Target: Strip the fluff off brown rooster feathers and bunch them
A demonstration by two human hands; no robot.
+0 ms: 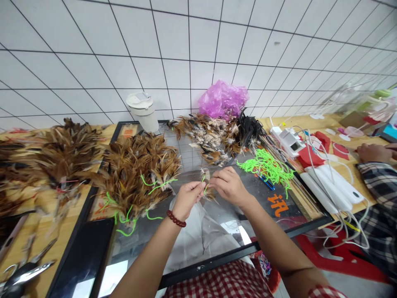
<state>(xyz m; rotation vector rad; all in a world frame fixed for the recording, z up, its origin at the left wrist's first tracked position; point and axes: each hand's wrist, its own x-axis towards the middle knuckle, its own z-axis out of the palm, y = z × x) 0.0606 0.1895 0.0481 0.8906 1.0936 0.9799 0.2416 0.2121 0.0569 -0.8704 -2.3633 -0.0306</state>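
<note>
My left hand (188, 198), with a dark red bead bracelet at the wrist, and my right hand (228, 185) meet over a glass-topped frame (217, 231). Both pinch a small brown feather bundle (208, 191) with a neon green string (204, 182) around it. A heap of tied brown feather bundles (139, 174) with green ties lies just left of my hands. Loose neon green strings (268, 165) lie to the right. More loose feathers (211, 138) are piled behind.
A white lidded cup (143, 109) and a pink plastic bag (222, 99) stand by the tiled wall. Another feather pile (58, 153) is far left; scissors (23, 269) lie at bottom left. White chargers and cables (328, 182) sit right, beside another person's hand (374, 152).
</note>
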